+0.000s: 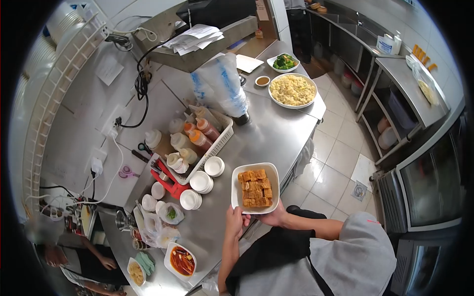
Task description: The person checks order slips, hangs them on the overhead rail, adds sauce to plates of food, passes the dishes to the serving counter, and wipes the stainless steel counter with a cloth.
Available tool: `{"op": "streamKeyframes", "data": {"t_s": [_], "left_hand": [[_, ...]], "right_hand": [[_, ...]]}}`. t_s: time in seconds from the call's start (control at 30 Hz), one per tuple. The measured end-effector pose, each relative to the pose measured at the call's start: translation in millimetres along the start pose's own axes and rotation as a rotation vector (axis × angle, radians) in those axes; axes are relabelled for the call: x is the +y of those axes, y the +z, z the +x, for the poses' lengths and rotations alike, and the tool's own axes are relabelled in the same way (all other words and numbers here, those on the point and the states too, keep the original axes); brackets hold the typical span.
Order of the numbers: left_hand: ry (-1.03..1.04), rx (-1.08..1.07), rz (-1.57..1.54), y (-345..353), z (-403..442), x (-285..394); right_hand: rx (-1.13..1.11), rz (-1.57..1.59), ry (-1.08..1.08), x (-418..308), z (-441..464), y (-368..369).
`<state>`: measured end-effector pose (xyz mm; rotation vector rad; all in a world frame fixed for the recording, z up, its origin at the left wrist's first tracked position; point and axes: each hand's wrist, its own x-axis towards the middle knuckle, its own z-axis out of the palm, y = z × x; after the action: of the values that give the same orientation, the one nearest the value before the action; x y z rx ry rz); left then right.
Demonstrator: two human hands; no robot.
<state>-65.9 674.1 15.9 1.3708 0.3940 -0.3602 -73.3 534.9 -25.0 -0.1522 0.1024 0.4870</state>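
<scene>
Showing at lower left, a co-worker's hand [107, 263] is noted beside the end of the steel counter [274, 130]. Pale food [136, 274] is set out near there, and to its right red-sauced food [182, 261] is held in a white dish [177, 276]. Plastic bags [164, 233] are heaped above these; next, white cups [190, 199] are stacked beside a white basket [217, 148], in which squeeze bottles [200, 140] are packed. Mid-frame, at the counter's near edge, a white bowl [275, 182] of browned blocks [255, 188] is held by both hands; whether its base touches the steel cannot be told. By the left hand [236, 220] the near left corner is gripped, fingers curled in close. By the right hand [273, 216] the near right part is supported from below; its fingers are hidden under the bowl, so their pressure cannot be judged. For steady handling, the bowl is best kept level, since the piled blocks could probably slide if tipped; weight is best shared by both palms, with thumbs kept off the food. Farther right, brown sauce [262, 80], dark greens [285, 61] and yellow rice [292, 90] are grouped at the counter's far end.
</scene>
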Motion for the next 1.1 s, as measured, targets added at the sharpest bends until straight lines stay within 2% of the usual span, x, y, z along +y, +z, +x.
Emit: {"op": "streamKeyframes", "data": {"t_s": [0.1,0.2,0.3,0.37,0.43,0.5,0.63,0.73,0.8,1.0,1.1], "left_hand": [[-0.025,-0.004,0.018,-5.2,-8.2,6.7],[-0.028,0.013,-0.045,-12.7,-8.5,7.3],[0.001,-0.004,-0.012,-22.1,-7.3,17.3],[0.018,-0.018,0.015,-23.7,-6.3,23.8],[0.03,0.004,-0.005,-13.3,-5.9,29.4],[0.051,0.016,-0.028,-0.2,3.6,32.4],[0.022,0.04,-0.012,35.2,12.5,27.9],[0.009,0.018,0.009,65.9,28.1,28.7],[0.004,0.005,-0.014,92.5,39.9,30.5],[-0.024,-0.048,-0.014,158.2,63.0,51.5],[-0.018,-0.113,-0.052,181.3,78.8,67.7]], "right_hand": [[-0.001,0.112,0.053,-10.5,17.4,-8.6],[0.026,-0.036,0.034,-37.6,40.9,4.5],[0.15,-0.307,0.183,-80.0,69.4,20.6],[0.139,-1.074,-0.09,-107.1,106.9,-25.1],[0.255,-1.596,-0.182,-139.3,91.6,6.1],[0.298,-1.639,-0.512,-154.9,91.1,11.3],[0.076,-1.664,-0.002,-193.8,74.0,42.2],[-0.02,-1.775,0.152,-228.7,62.5,54.6],[-0.05,-1.733,0.071,-253.2,61.6,45.3],[-0.107,-2.002,-0.185,-319.4,58.0,48.3],[-0.08,-1.976,-0.198,-353.3,57.3,64.0]]}}
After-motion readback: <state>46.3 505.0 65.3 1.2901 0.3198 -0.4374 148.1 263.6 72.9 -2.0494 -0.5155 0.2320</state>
